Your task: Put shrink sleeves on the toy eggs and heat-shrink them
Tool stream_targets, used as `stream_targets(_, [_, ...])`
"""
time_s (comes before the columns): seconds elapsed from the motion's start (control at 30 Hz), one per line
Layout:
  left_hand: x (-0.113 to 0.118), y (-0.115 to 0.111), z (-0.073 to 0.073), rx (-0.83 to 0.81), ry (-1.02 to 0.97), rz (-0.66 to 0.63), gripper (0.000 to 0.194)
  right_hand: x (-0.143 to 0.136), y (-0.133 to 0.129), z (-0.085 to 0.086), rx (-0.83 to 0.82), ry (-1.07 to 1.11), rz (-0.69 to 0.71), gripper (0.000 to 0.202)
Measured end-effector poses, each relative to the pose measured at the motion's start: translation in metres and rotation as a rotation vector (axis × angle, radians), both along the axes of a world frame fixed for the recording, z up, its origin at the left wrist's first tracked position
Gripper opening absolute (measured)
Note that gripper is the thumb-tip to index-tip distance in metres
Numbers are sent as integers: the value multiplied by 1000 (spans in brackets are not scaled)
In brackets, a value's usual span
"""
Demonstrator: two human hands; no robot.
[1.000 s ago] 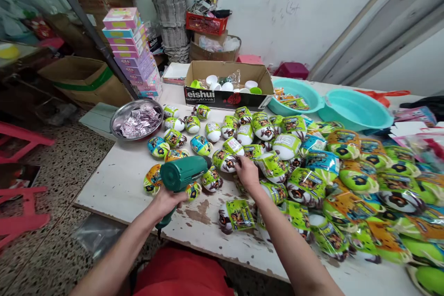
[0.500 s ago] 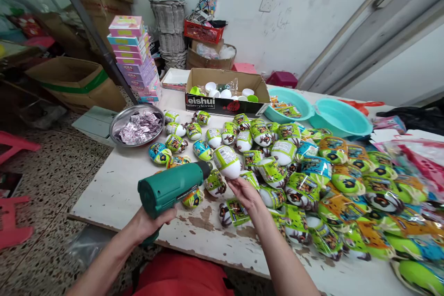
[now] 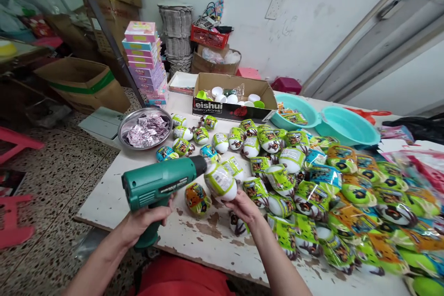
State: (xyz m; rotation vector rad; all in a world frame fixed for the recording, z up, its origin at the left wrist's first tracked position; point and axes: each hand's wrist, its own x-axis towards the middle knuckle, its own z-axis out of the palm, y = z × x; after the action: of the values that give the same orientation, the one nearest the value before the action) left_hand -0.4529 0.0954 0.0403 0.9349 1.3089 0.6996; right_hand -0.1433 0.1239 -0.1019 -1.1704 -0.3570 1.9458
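Just ahead of the nozzle of the green gun-shaped tool (image 3: pixel 159 182), in the head view, the wrapped egg (image 3: pixel 221 182) hangs over the counter (image 3: pixel 111 194). It lies to the left of the right hand (image 3: pixel 244 208) and slightly beyond it, its long axis slanting from the nozzle down toward those fingers. The right hand is the nearer one, its grip drawn in around the white lower end; the fingertips underneath are partly hidden, so the exact gap is hard to judge. The left hand (image 3: pixel 147 219) has its grip closed round the tool's handle, nozzle aimed rightward at the egg's upper end. Whether nozzle and wrap touch, I can't tell.

The egg is smooth and rounded, white at the bottom, with a lime-green printed sleeve and a pale barcode panel facing up. An orange-wrapped egg (image 3: pixel 197 199) sits on the counter, below and left of it.
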Motion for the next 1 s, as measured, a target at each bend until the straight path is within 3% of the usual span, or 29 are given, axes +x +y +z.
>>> stream_targets(0.1, [-15, -5, -10, -82, 29, 32, 23, -3, 8, -6, -19, 43, -77, 28])
stream_targets(0.23, [-23, -9, -16, -206, -58, -50, 30, -8, 25, -12, -26, -31, -71, 24])
stream_targets(0.4, [-25, 11, -21, -19, 47, 70, 19, -16, 43, -12, -22, -73, 43, 25])
stream_targets(0.6, [-29, 27, -37, -32, 129, -79, 20, -45, 84, -10, 13, -160, -179, 22])
stream_targets(0.7, [-7, 40, -47, 8, 138, -119, 19, -39, 98, -8, 76, -221, -362, 37])
stream_targets(0.83, [45, 62, -60, 64, 227, -337, 13, 16, 78, -8, 192, -610, -566, 49])
stream_targets(0.9, [73, 71, -66, 157, 340, -425, 10, 45, 58, -10, 221, -852, -544, 52])
stream_targets(1.0, [103, 81, -75, 233, 446, -446, 7, 66, 31, -13, 261, -1121, -379, 54])
